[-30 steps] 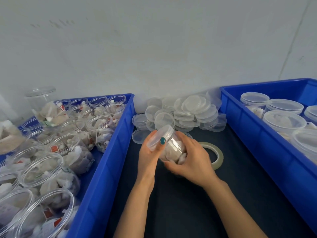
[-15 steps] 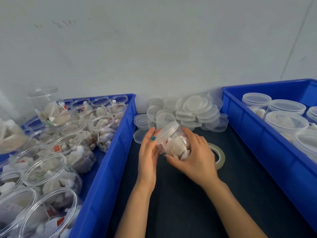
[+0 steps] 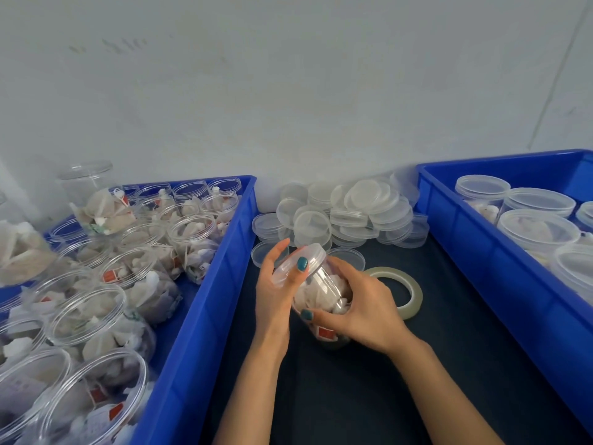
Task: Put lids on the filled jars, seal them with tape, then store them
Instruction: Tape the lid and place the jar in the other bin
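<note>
A clear jar [image 3: 324,292] filled with white sachets is held tilted over the dark table, mouth toward the upper left. My right hand [image 3: 362,308] grips the jar's body from the right and below. A clear lid [image 3: 296,263] sits on the jar's mouth, and my left hand [image 3: 277,289] holds that lid, thumb across its rim. A roll of clear tape [image 3: 402,289] lies flat on the table just right of my right hand. A pile of loose clear lids [image 3: 346,215] sits at the back by the wall.
A blue bin [image 3: 205,303] on the left holds several open filled jars [image 3: 90,316]. A blue bin [image 3: 481,252] on the right holds several lidded jars [image 3: 539,231]. The dark table surface [image 3: 353,396] runs between the bins. A white wall stands behind.
The jar has turned a little in my hands and my left thumb has shifted along the lid's rim. The view has come closer to the jar.
</note>
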{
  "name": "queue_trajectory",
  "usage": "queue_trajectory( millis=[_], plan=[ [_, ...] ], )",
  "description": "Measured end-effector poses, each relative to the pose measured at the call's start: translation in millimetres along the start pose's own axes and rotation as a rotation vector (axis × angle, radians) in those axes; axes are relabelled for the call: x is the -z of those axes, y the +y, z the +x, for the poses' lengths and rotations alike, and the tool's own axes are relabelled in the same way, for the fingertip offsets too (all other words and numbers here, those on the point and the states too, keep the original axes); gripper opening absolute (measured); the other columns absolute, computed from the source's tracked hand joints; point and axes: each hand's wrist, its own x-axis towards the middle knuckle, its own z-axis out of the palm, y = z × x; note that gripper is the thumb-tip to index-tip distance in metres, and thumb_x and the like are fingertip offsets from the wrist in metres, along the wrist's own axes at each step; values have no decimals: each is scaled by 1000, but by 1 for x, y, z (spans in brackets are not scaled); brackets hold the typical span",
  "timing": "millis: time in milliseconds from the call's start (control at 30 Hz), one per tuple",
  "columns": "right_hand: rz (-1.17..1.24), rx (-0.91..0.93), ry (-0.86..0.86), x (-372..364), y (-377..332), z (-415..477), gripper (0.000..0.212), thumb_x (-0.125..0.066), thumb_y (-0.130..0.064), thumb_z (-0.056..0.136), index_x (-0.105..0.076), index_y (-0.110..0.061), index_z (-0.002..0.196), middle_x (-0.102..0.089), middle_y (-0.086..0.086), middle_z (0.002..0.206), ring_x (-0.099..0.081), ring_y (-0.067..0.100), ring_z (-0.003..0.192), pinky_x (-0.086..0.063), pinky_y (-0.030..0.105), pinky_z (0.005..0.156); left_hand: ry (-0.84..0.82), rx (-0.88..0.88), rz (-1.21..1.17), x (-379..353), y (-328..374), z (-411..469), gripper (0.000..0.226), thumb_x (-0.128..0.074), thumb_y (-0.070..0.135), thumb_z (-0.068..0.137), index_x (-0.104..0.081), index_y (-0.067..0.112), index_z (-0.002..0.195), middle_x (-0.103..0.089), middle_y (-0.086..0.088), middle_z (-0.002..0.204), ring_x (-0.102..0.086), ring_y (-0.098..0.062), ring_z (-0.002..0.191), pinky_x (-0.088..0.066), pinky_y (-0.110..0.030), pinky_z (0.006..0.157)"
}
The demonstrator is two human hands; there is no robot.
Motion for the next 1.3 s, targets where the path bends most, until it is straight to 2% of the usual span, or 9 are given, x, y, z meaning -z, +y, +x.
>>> queue_trajectory(
  millis=[233, 333, 433, 567, 733, 900, 1033, 1167, 1300],
  plan=[
    [88, -46, -123, 9, 15, 4, 67, -73, -71, 54, -49, -60, 116, -64, -37, 101, -61, -10, 96, -46, 16, 80, -62, -67, 92, -4, 1, -3, 69, -79, 82, 48, -63, 61, 111, -69, 25, 117, -68, -4, 109, -59, -30, 83],
    [58, -31, -198, 11, 17, 3, 67, -63, -75, 64, -40, -58, 125, -59, -36, 107, -55, -12, 104, -44, 16, 86, -27, -101, 38, -10, 1, -6, 81, -84, 71, 53, -58, 44, 124, -69, 18, 121, -67, -9, 113, -59, -30, 83],
    [14, 5, -103, 19, 27, 3, 63, -35, -75, 82, -53, -39, 130, -55, -26, 118, -51, -6, 112, -42, 26, 95, 4, -206, 65, -15, 3, -10, 73, -86, 52, 60, -57, 31, 124, -68, 14, 122, -64, -4, 116, -54, -18, 84],
    [-286, -135, 139, 35, 49, 1, 41, -39, -66, 93, -61, -32, 96, -58, -19, 85, -54, 3, 85, -47, 33, 73, 7, -317, 174, -25, -3, -14, 75, -91, 43, 63, -55, 21, 125, -63, 12, 124, -59, -7, 122, -50, -23, 99],
    [-415, -189, -124, 35, 64, -2, 22, -52, -58, 86, -51, -36, 87, -54, -20, 86, -51, 2, 86, -40, 33, 81, -65, -443, 385, -44, -13, -16, 70, -87, 41, 66, -53, 27, 125, -59, 7, 125, -56, -10, 120, -43, -12, 94],
    [-447, -185, -312, 37, 71, -3, 45, -61, -63, 75, -50, -38, 111, -40, -27, 104, -40, 1, 106, -29, 30, 93, -14, -492, 441, -48, -17, -8, 67, -82, 48, 67, -49, 34, 124, -56, 9, 125, -52, -1, 120, -39, -5, 93],
    [-484, -153, -185, 38, 66, -4, 12, -55, -49, 93, -55, -38, 98, -51, -24, 91, -51, 2, 93, -34, 30, 86, 24, -466, 432, -54, -21, -1, 67, -85, 43, 67, -48, 34, 123, -54, 12, 126, -51, 1, 120, -37, -4, 92],
    [-581, -159, -51, 36, 60, -5, 30, -40, -39, 104, -47, -24, 78, -53, -7, 70, -53, 13, 64, -42, 35, 68, 45, -458, 463, -54, -25, 0, 72, -86, 42, 69, -47, 31, 129, -54, 11, 129, -51, -1, 122, -39, -7, 95],
    [-351, -97, 403, 36, 50, -6, 33, -30, -38, 103, -50, -14, 93, -51, -3, 62, -48, 16, 52, -34, 31, 51, 91, -667, 690, -54, -21, -8, 78, -73, 46, 82, -37, 24, 147, -36, -1, 157, -31, -14, 147, -34, -31, 118]
  ],
)
